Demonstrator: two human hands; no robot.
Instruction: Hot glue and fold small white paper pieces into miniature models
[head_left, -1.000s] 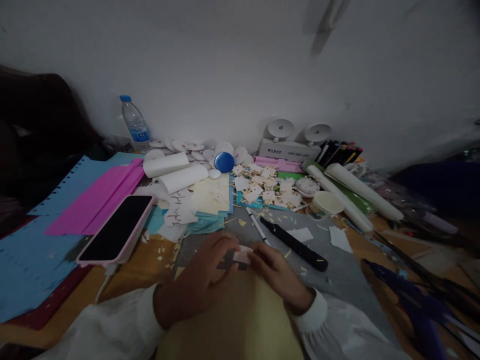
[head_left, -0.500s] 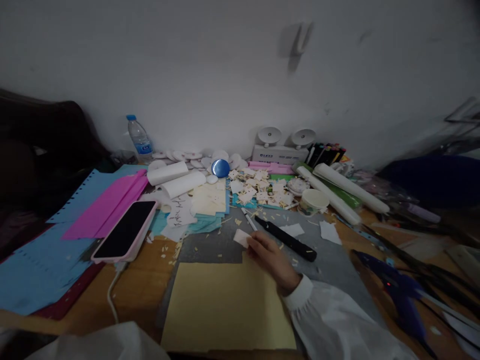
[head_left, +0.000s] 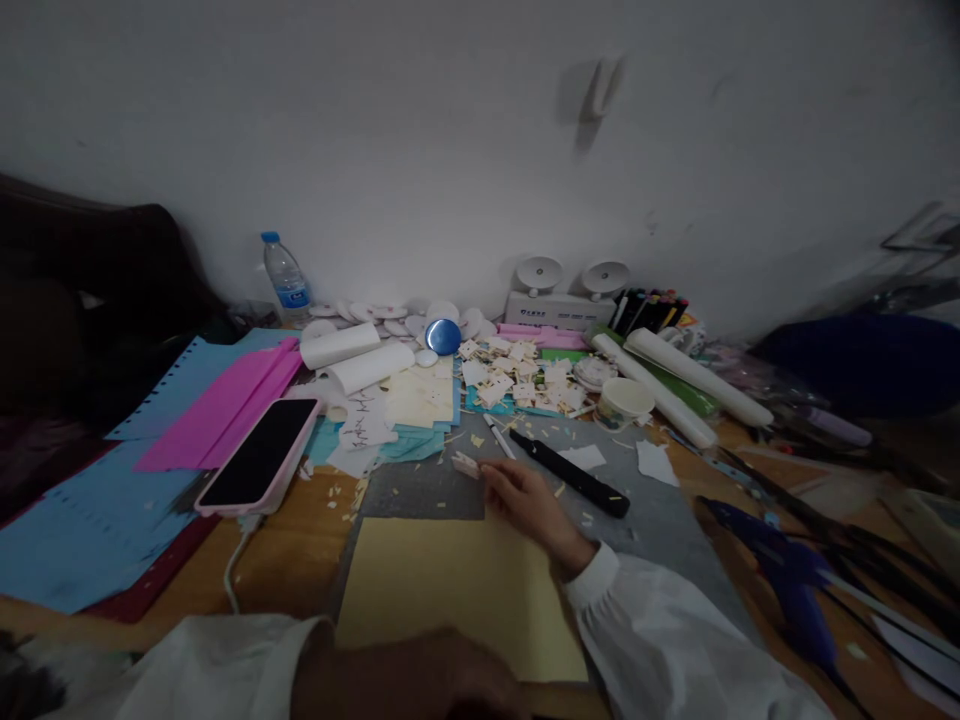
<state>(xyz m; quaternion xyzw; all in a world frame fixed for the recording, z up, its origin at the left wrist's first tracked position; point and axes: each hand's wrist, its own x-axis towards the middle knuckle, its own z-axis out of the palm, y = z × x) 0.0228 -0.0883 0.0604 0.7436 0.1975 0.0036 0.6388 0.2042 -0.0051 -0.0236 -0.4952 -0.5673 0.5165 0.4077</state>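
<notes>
My right hand (head_left: 529, 500) is pinching a small pale paper piece (head_left: 466, 465) between thumb and fingertips. It is above the far edge of a yellow sheet of paper (head_left: 442, 575) that lies on the grey mat (head_left: 420, 490). Blurred and dark, my left hand (head_left: 420, 670) reaches across the sheet's near edge; its fingers are hidden. A black tool with a long handle (head_left: 574, 475) and a thin white pen (head_left: 499, 437) lie just beyond my right hand. Behind them is a heap of small pale paper pieces (head_left: 517, 370).
To the left lie a phone (head_left: 262, 455) with a cable and pink paper (head_left: 217, 415). A water bottle (head_left: 286, 280) stands by the wall. Rolled white tubes (head_left: 660, 390), a paper cup (head_left: 624, 403) and a blue glue gun (head_left: 787, 570) are to the right.
My left hand has come in from the lower left over the yellow sheet. The paper piece in my right hand has turned and moved slightly left.
</notes>
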